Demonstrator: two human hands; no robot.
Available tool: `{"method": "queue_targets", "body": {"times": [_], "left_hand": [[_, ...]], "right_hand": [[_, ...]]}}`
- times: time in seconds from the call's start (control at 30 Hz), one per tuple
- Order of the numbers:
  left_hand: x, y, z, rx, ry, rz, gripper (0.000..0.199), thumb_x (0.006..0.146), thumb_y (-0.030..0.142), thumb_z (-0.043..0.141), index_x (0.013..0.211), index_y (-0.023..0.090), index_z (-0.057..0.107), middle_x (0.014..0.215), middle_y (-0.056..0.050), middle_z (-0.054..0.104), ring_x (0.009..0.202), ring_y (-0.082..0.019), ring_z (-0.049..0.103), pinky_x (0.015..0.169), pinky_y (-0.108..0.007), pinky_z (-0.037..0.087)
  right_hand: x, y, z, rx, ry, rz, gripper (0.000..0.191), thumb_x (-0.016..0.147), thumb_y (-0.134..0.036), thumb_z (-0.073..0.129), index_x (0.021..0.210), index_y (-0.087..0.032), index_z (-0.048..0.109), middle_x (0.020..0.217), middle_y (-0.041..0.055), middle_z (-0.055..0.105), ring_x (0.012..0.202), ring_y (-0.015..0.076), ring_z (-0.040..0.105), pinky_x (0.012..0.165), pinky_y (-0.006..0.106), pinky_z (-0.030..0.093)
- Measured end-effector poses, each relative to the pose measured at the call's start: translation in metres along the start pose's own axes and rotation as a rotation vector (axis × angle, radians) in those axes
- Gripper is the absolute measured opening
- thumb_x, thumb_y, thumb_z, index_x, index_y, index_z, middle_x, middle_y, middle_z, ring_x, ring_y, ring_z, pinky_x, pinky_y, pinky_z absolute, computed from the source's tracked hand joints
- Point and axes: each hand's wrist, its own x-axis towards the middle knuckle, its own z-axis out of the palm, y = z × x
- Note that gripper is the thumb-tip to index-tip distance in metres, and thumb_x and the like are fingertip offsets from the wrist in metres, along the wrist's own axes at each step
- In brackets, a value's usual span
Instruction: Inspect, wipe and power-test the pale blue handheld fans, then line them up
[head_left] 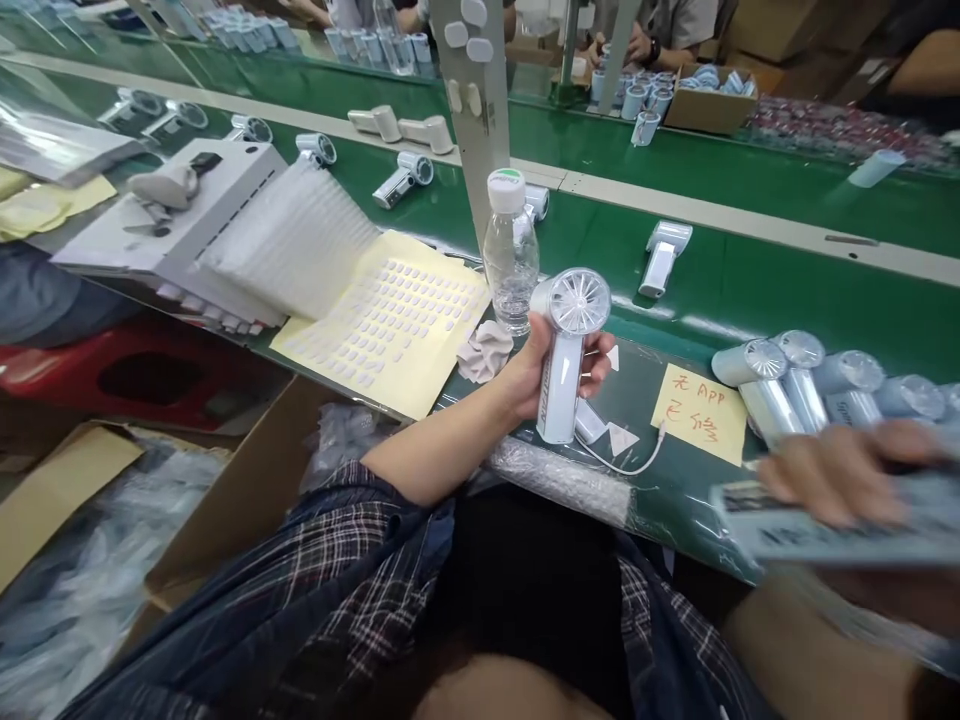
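Upright in my left hand (529, 375) is a pale handheld fan (562, 385), its round clear-bladed head on top and lettering down the handle. At the right edge my right hand (847, 475), blurred by motion, has its fingers wrapped over a second pale blue fan (787, 530) with dark lettering, lying sideways. Part of that fan is out of frame. Several more fans (799, 375) lie in a row just beyond my right hand. A yellow note (699, 412) with red handwriting and a white cable (637, 468) lie between my hands.
A water bottle (511, 260) stands behind my left hand, beside crumpled tissue (485, 352). Left are a yellow sticker sheet (405, 385) and a white box (202, 215). A metal post (469, 130) rises behind. Fans lie along the green belt (585, 225); people work beyond it.
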Motion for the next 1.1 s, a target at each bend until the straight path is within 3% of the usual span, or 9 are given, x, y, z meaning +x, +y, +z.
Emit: {"method": "queue_targets", "body": {"times": [0.1,0.17,0.23,0.33,0.53,0.73,0.9,1.03,1.1], "left_hand": [[-0.001,0.002,0.003,-0.036,0.050,-0.026,0.083,0.074,0.098,0.065,0.075,0.015,0.064,0.082,-0.003,0.062,0.059,-0.009,0.054,0.044,-0.022,0.043],[-0.001,0.003,0.004,-0.048,0.083,-0.030,0.085,0.079,0.100,0.056,0.075,0.015,0.063,0.081,-0.003,0.060,0.059,-0.009,0.052,0.044,-0.022,0.042],[-0.002,0.004,0.004,-0.050,0.104,-0.027,0.086,0.079,0.101,0.055,0.075,0.015,0.063,0.079,-0.003,0.058,0.059,-0.008,0.050,0.044,-0.022,0.041],[-0.003,0.004,0.004,-0.053,0.099,-0.028,0.086,0.078,0.101,0.054,0.075,0.015,0.062,0.079,-0.002,0.057,0.059,-0.008,0.049,0.044,-0.021,0.041],[-0.006,0.003,0.004,-0.044,0.064,-0.050,0.087,0.076,0.102,0.055,0.076,0.015,0.062,0.081,-0.002,0.058,0.059,-0.008,0.050,0.042,-0.021,0.039],[-0.007,0.003,0.005,-0.015,0.061,-0.059,0.086,0.072,0.102,0.063,0.074,0.016,0.061,0.078,-0.001,0.057,0.055,-0.007,0.049,0.040,-0.020,0.036],[-0.005,0.002,0.006,-0.002,0.067,-0.042,0.084,0.078,0.099,0.060,0.073,0.016,0.062,0.075,-0.001,0.057,0.054,-0.007,0.048,0.040,-0.020,0.038],[-0.002,-0.001,0.002,0.013,0.124,-0.042,0.081,0.081,0.095,0.063,0.073,0.015,0.063,0.073,-0.001,0.058,0.054,-0.008,0.051,0.044,-0.021,0.043],[0.000,-0.003,0.000,-0.003,0.167,-0.037,0.079,0.083,0.093,0.063,0.074,0.015,0.063,0.074,-0.001,0.058,0.055,-0.009,0.053,0.045,-0.021,0.045]], "right_hand": [[0.042,0.032,0.021,0.204,0.187,0.142,0.050,0.067,-0.068,0.095,0.096,-0.034,0.071,0.079,0.0002,0.059,0.068,0.0208,0.059,0.073,0.041,0.064],[0.065,0.052,0.031,0.068,0.339,0.321,0.058,0.057,-0.064,0.102,0.087,-0.028,0.067,0.080,0.0018,0.065,0.072,0.0231,0.065,0.073,0.044,0.064],[0.076,0.065,0.031,0.018,0.413,0.368,0.063,0.054,-0.062,0.105,0.085,-0.025,0.066,0.079,0.0016,0.068,0.072,0.0233,0.068,0.075,0.045,0.066],[0.076,0.070,0.022,0.120,0.413,0.318,0.067,0.053,-0.069,0.103,0.089,-0.025,0.069,0.082,0.0003,0.070,0.079,0.0230,0.073,0.090,0.047,0.068],[0.070,0.073,0.017,0.176,0.434,0.251,0.062,0.061,-0.070,0.100,0.094,-0.027,0.071,0.092,0.0031,0.081,0.096,0.0299,0.081,0.102,0.055,0.066],[0.067,0.080,0.017,0.154,0.417,0.347,0.069,0.064,-0.078,0.095,0.097,-0.024,0.069,0.097,0.0095,0.084,0.086,0.0307,0.082,0.089,0.053,0.070],[0.071,0.090,0.027,-0.031,0.411,0.338,0.068,0.065,-0.078,0.095,0.092,-0.021,0.067,0.089,0.0088,0.081,0.070,0.0250,0.078,0.066,0.041,0.069],[0.064,0.068,0.027,-0.101,0.416,0.273,0.060,0.061,-0.065,0.103,0.090,-0.022,0.072,0.090,0.0049,0.079,0.078,0.0227,0.076,0.076,0.040,0.069],[0.051,0.045,0.020,-0.156,0.447,0.181,0.048,0.070,-0.055,0.102,0.095,-0.024,0.076,0.095,0.0040,0.078,0.088,0.0222,0.075,0.084,0.039,0.068]]}}
